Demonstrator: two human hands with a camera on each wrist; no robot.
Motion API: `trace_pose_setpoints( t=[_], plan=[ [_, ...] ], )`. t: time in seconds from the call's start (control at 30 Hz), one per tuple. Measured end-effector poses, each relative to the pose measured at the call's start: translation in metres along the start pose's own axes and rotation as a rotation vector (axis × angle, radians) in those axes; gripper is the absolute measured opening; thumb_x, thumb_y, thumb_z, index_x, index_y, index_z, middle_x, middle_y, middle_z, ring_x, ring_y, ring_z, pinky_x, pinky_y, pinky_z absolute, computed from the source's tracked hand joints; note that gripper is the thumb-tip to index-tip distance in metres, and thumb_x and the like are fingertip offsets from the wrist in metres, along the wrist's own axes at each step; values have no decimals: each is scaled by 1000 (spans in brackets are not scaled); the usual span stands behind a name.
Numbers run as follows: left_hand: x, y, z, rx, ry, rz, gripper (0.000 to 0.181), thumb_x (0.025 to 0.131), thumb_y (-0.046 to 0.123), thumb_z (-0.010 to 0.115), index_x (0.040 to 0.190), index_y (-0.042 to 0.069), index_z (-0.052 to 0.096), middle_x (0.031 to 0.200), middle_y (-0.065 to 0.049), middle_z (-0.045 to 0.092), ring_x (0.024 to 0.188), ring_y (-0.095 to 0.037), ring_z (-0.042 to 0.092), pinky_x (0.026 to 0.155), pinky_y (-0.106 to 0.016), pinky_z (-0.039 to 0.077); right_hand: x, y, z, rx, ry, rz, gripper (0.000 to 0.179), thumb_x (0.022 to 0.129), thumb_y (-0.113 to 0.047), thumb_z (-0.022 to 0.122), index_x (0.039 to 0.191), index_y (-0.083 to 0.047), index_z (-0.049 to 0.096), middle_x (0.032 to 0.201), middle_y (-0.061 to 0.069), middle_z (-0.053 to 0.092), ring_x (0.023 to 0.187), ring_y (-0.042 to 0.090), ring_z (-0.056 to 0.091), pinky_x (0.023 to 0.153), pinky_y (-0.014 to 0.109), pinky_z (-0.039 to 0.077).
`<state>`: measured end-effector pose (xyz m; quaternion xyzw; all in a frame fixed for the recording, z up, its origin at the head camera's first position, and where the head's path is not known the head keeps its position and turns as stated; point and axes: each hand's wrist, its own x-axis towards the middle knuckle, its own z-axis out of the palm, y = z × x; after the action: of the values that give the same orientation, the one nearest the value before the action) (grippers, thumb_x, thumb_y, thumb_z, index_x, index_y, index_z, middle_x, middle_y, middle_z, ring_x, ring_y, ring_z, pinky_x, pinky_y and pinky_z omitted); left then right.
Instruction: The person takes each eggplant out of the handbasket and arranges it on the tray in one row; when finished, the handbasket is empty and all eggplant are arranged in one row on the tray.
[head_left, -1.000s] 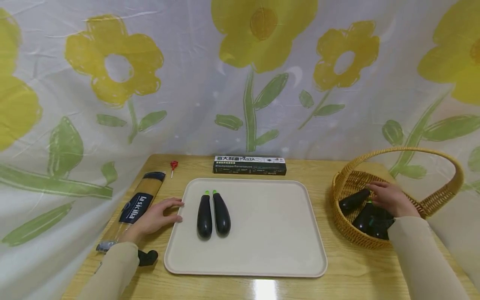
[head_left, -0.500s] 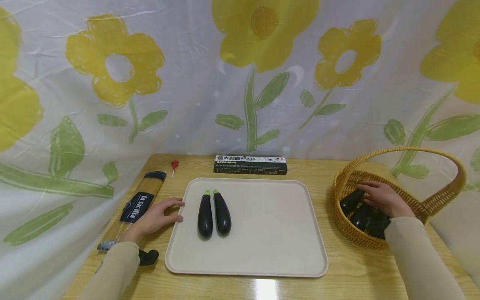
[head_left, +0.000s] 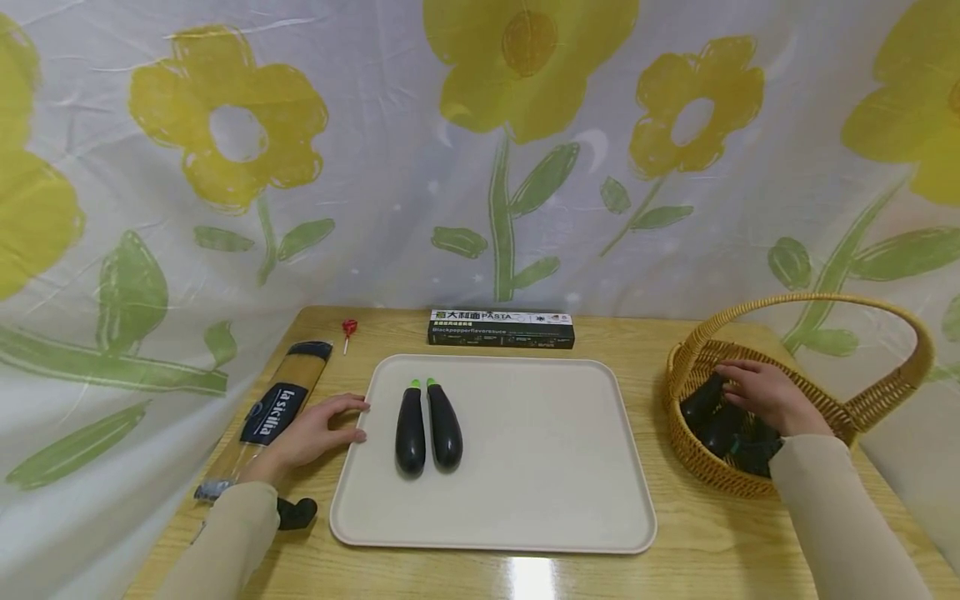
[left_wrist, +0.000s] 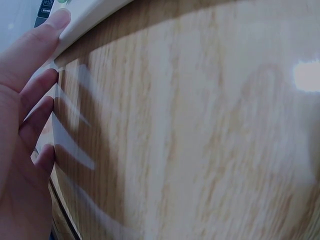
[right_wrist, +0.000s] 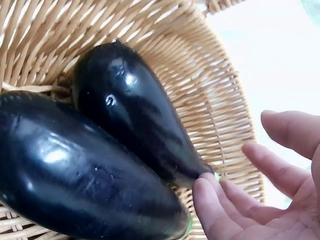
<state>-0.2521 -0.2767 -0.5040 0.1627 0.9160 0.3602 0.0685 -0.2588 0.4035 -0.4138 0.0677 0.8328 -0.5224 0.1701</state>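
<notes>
We see the right hand (head_left: pixel 768 396) inside the wicker basket (head_left: pixel 701 471), its fingers loosely spread, with gaps between them. In the right wrist view, a fingertip is at the stem end of the slimmer eggplant (right_wrist: pixel 135 110); whether it presses or only rests there, we cannot tell. The bigger eggplant (right_wrist: pixel 75 175) lies alongside, its green end just beside that fingertip and its fat end cut off at the left of that view. From the head, the same hand covers part of the basket, and the dark shapes under the palm run together, so we cannot count the eggplants there.

The left hand (head_left: pixel 311 433) lies relaxed, fingers parted, its tips at the rim of the tray (head_left: pixel 555 450); we see nothing in its grasp. The left wrist view shows us only a sliver of the tray beyond the topmost fingertip. To the right of these fingertips, one whole eggplant (head_left: pixel 410 433) and a second eggplant (head_left: pixel 446 429) lie on the tray, near each other but apart. Left of the left fingers, we see a pasta packet (head_left: pixel 273 410), partly hidden by the wrist; below them is a black object (head_left: pixel 297 514) that we cannot make out.
</notes>
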Motion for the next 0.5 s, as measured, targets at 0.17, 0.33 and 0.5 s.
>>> trace_pose_setpoints(
  t=[0.17, 0.33, 0.5],
  plan=[
    [-1, 4, -2, 6, 1, -2, 49, 87, 36, 74, 129, 13, 61, 145, -17, 47, 137, -43, 35, 110, -63, 26, 0, -1, 2, -7, -1, -13, 59, 107, -26, 31, 151, 10, 14, 155, 34, 11, 133, 38, 40, 95, 30, 51],
    [-1, 6, -2, 10, 2, 4, 48, 88, 35, 73, 128, 12, 62, 145, -18, 47, 137, -44, 34, 110, -64, 25, -1, -4, 4, -46, 2, -30, 58, 107, -25, 33, 148, 15, 20, 153, 36, 16, 122, 20, 49, 92, 28, 52],
    [0, 4, -1, 4, 5, -1, 49, 87, 35, 74, 129, 12, 62, 145, -18, 48, 137, -44, 35, 111, -63, 25, 3, -4, 7, -92, -40, -51, 58, 107, -23, 34, 144, 19, 21, 151, 38, 18, 133, 39, 36, 99, 35, 49]
  ],
)
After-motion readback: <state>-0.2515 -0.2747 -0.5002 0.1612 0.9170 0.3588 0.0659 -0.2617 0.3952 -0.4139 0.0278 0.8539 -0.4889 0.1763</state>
